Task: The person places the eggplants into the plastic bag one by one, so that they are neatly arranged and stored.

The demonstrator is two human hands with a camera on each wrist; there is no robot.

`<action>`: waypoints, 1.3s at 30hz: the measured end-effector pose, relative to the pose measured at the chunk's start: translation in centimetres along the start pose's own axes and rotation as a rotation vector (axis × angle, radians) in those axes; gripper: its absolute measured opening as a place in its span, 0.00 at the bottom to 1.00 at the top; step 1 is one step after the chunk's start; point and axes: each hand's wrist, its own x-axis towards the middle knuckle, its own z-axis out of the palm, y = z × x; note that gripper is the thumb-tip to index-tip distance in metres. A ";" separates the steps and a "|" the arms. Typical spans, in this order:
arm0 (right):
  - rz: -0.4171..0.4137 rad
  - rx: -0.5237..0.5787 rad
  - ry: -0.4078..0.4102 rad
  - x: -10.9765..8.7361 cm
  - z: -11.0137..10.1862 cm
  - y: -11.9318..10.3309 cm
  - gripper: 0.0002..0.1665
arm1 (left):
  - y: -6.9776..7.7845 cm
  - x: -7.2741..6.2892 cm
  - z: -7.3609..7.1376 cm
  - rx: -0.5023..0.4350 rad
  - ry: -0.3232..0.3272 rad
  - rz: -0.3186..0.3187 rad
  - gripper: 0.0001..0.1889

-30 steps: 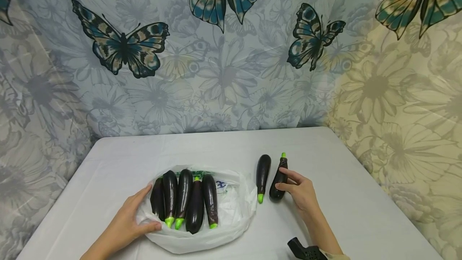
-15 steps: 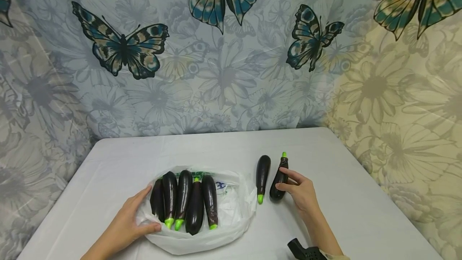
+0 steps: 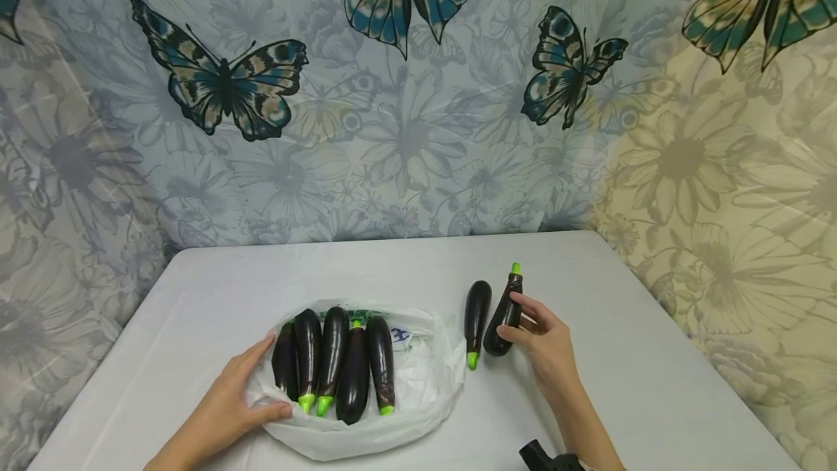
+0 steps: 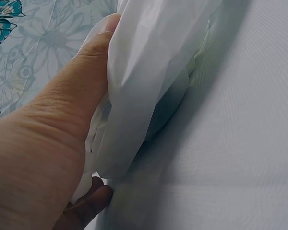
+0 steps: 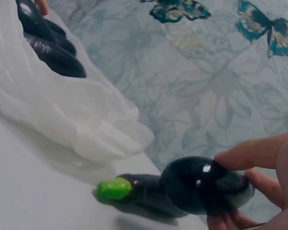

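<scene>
A white plastic bag (image 3: 418, 420) stands rolled open on the table, holding several dark eggplants (image 3: 353, 376) with green stem ends. My left hand (image 3: 229, 395) holds the bag's left side, thumb over the front rim and fingers along the outer wall; plastic folds beside the thumb show in the left wrist view. Right of the bag lies one eggplant (image 3: 478, 318), its green end toward me. My right hand (image 3: 546, 344) pinches another eggplant (image 3: 503, 322) between thumb and fingers, green end pointing away. In the right wrist view this held eggplant (image 5: 197, 184) overlaps the lying one.
The table (image 3: 654, 384) has a white cover. Behind it hangs a floral backdrop (image 3: 418, 137) printed with butterflies. A black wrist device (image 3: 549, 456) shows at the lower edge by my right forearm.
My right hand has raised the pinched eggplant slightly, moving it away from me and a little left, closer to the lying one. My left hand and the bag stay put.
</scene>
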 end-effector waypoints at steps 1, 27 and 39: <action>-0.013 0.018 -0.010 -0.2 0.2 -0.1 0.40 | 0.0 0.0 0.0 0.000 -0.001 -0.001 0.58; 0.084 0.073 -0.541 -5.9 10.3 -1.7 0.36 | -0.1 0.2 -0.5 0.002 0.006 0.014 0.58; 0.070 -0.144 -0.538 -5.4 10.8 -0.5 0.35 | -0.1 0.2 -0.2 -0.011 -0.018 0.000 0.57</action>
